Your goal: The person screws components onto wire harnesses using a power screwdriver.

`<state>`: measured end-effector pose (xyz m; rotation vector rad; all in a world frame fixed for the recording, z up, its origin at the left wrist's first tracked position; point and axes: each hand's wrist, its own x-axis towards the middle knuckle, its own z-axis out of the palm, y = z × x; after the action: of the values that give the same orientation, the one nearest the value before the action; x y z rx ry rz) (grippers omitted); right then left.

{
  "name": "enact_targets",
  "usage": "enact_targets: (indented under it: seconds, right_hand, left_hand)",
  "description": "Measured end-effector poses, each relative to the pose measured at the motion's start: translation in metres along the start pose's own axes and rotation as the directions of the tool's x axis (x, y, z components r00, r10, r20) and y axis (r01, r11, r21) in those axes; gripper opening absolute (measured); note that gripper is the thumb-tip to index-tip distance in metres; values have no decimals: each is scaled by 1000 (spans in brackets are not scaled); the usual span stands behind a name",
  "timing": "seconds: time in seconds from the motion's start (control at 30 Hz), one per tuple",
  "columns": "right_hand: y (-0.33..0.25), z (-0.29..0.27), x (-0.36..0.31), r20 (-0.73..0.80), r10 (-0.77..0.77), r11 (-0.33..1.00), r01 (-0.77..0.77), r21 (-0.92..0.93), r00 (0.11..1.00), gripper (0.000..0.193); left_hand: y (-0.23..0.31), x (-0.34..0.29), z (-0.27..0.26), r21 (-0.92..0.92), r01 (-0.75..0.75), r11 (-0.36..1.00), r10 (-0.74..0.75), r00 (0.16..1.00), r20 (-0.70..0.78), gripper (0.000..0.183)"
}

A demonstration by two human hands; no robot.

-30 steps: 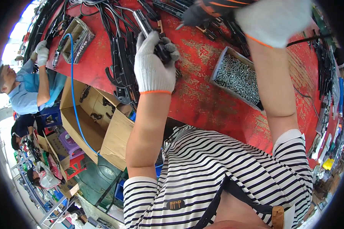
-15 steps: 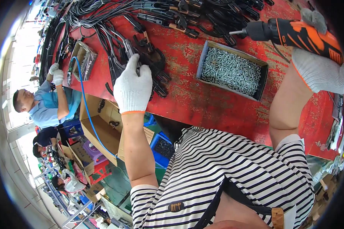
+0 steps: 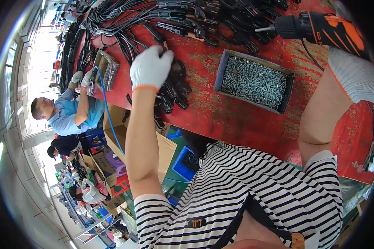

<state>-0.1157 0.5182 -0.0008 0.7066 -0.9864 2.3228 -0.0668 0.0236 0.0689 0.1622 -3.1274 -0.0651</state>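
Left hand (image 3: 151, 68), gloved, is over the surface (image 3: 228, 121); its grip cannot be told. Black parts (image 3: 170, 97) lie just beside it, on its right and near side. Right hand (image 3: 353, 74), gloved, grips the drill (image 3: 316, 30), its bit pointing left. Between the hands stands a box (image 3: 221, 70) of screws (image 3: 253, 81).

Hands (image 3: 152, 67) in white knit gloves (image 3: 353, 74) with orange hems (image 3: 145, 87); striped shirt (image 3: 237, 178) with white sleeve bands (image 3: 147, 197), dark chest patch (image 3: 196, 223)
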Motion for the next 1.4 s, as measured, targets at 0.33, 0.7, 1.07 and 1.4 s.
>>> enact_targets:
  seconds: [0.33, 0.7, 1.07, 1.4]
  right_hand:
    - [-12, 176, -1, 192, -49, 990, 21, 143, 980, 48]
    - [17, 207, -1, 134, 207, 926, -238, 294, 969, 47]
    - [153, 276, -49, -89, 976, 206, -975, 85, 199, 39]
    - [194, 309, -80, 92, 978, 176, -975, 133, 189, 41]
  left_hand:
    - [-56, 166, 89, 90, 360, 929, -367, 927, 81, 69]
    - [-149, 175, 49, -855, 456, 247, -237, 884, 403, 13]
    - [-91, 137, 38, -677, 346, -650, -173, 800, 575, 17]
    - [-119, 136, 62, -624, 359, -695, -41, 845, 532, 20]
